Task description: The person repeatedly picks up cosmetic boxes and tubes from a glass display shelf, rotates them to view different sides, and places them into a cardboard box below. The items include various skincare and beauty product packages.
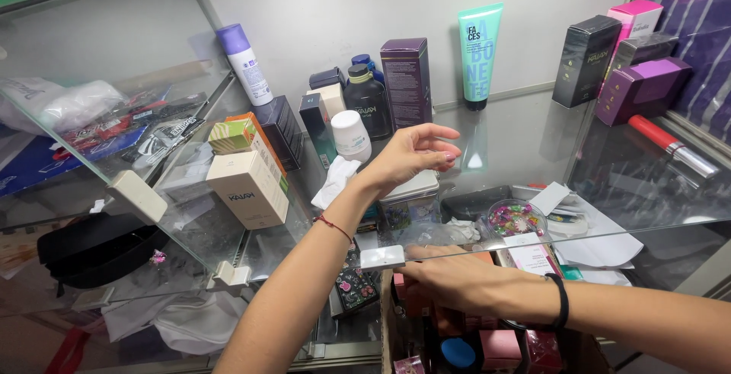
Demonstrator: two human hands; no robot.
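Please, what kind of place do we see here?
Probably a small cosmetics shop: a glass display shelf carries boxed perfumes, a turquoise tube and a spray can. The left hand hovers above it.

Smooth clear glass shelf (pixel 533 134); matt cardboard box (pixel 248 188); glossy plastic tube (pixel 479 52).

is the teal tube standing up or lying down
Upright: the teal tube stands on its dark cap on the glass shelf, against the wall.

You're working with bare arms, no sleeves showing, your left hand (pixel 411 157) wearing a thin red string bracelet, your right hand (pixel 457 282) wearing a black wrist band, fingernails painted pink.
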